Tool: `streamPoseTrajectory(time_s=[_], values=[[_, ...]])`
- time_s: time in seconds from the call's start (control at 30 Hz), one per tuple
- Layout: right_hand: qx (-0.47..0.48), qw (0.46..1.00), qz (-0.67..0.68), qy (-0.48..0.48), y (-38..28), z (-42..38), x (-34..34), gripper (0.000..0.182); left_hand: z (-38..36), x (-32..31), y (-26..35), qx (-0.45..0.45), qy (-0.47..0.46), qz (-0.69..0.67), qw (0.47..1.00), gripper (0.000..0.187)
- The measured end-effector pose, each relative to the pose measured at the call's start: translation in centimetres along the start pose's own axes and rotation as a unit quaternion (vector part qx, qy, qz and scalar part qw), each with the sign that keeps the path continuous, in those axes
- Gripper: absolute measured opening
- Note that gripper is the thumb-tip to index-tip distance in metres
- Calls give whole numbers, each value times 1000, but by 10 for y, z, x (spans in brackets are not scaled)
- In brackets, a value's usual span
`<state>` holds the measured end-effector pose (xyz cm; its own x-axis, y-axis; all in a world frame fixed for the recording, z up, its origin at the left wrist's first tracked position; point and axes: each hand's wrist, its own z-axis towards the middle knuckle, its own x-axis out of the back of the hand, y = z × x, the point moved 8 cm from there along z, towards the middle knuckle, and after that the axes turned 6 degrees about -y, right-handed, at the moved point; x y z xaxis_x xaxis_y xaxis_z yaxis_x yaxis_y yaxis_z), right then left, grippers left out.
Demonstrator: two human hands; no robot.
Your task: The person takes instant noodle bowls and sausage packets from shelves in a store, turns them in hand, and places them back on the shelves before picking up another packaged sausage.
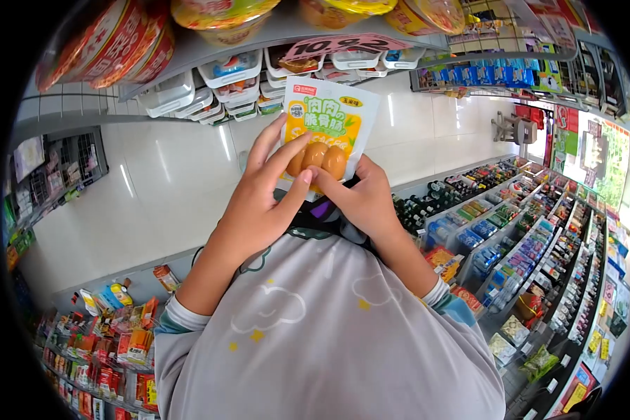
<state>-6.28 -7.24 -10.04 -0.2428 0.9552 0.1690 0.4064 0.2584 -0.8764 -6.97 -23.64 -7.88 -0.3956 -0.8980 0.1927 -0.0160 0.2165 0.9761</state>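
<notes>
A white, yellow and green packet of sausages (332, 115) is held upright in front of my chest, its printed front facing me. My right hand (367, 199) grips its lower right part, with the thumb pressed on the front over the pictured sausages and the other fingers mostly behind. Against the packet's left side rests my left hand (262, 175), fingers spread. Its index finger and thumb lie on the printed front, and another finger reaches up beside the left edge.
Instant noodle bowls (224, 17) line the shelf above, with a pink price sign (339, 45) on its edge. White-trimmed packs (231, 66) sit beneath. Shelves of bottles (434, 199) and packets stand at right, snack packs (129, 336) at lower left. Pale floor tiles (154, 175) lie between.
</notes>
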Motion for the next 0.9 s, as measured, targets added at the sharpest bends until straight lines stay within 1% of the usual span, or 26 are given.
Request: streamPoseTrajectory(time_s=[0.03, 0.07, 0.1, 0.13, 0.17, 0.23, 0.27, 0.33, 0.37, 0.4, 0.43, 0.47, 0.5, 0.53, 0.6, 0.63, 0.73, 0.77, 0.8, 0.87, 0.9], values=[[6, 998, -60, 2, -5, -1, -4, 44, -2, 0, -6, 5, -17, -28, 999, 53], [1, 998, -65, 0, -7, 0, -11, 44, -4, 5, -10, 8, -15, -34, 999, 53], [9, 985, -170, 3, -15, 1, -19, 45, -7, 8, -13, 13, -12, -54, 998, 57], [18, 962, -272, 4, -22, 1, -27, 47, -10, 13, -18, 18, -9, -73, 997, 61], [13, 962, -274, 2, -27, 1, -35, 47, -12, 16, -23, 22, -9, -77, 997, 61], [51, 941, -334, -38, -42, 2, -60, 50, -17, 24, -31, -9, -10, -58, 998, 78], [47, 941, -334, -40, -45, 2, -67, 50, -18, 28, -39, -6, -11, -62, 998, 78], [154, 927, -339, -54, -64, -4, -88, 55, -24, 35, -53, -21, -13, -167, 986, 87], [140, 928, -329, -100, -58, -3, -98, 59, -29, 30, -67, 31, -15, -313, 949, 90], [137, 929, -329, -102, -59, -4, -104, 59, -32, 35, -74, 34, -14, -316, 948, 90], [125, 932, -323, -107, -61, -5, -110, 59, -36, 35, -88, 84, -23, -418, 904, 88], [114, 935, -317, -111, -64, -5, -115, 60, -42, 33, -98, 132, -31, -513, 847, 87], [89, 940, -283, -168, -63, -6, -120, 63, -45, 36, -99, 151, -34, -579, 800, 79], [89, 940, -283, -170, -65, -6, -120, 63, -49, 42, -107, 152, -33, -580, 800, 79], [50, 958, -193, -205, -62, -10, -123, 66, -54, 47, -105, 73, -94, -729, 674, 74], [47, 962, -184, -195, -59, -10, -121, 66, -59, 52, -105, 88, -57, -766, 635, 78], [55, 953, -223, -197, -47, -15, -114, 61, -67, 71, -114, 71, -34, -783, 617, 79], [35, 953, -227, -195, -40, -18, -110, 53, -69, 74, -117, 69, -33, -790, 608, 81], [35, 953, -227, -197, -38, -19, -107, 53, -71, 77, -120, 70, -31, -790, 608, 81], [13, 938, -277, -209, -29, -22, -103, 47, -75, 83, -122, 54, -40, -777, 626, 80], [21, 939, -289, -186, -29, -23, -100, 35, -77, 83, -124, 54, -40, -777, 625, 80]])
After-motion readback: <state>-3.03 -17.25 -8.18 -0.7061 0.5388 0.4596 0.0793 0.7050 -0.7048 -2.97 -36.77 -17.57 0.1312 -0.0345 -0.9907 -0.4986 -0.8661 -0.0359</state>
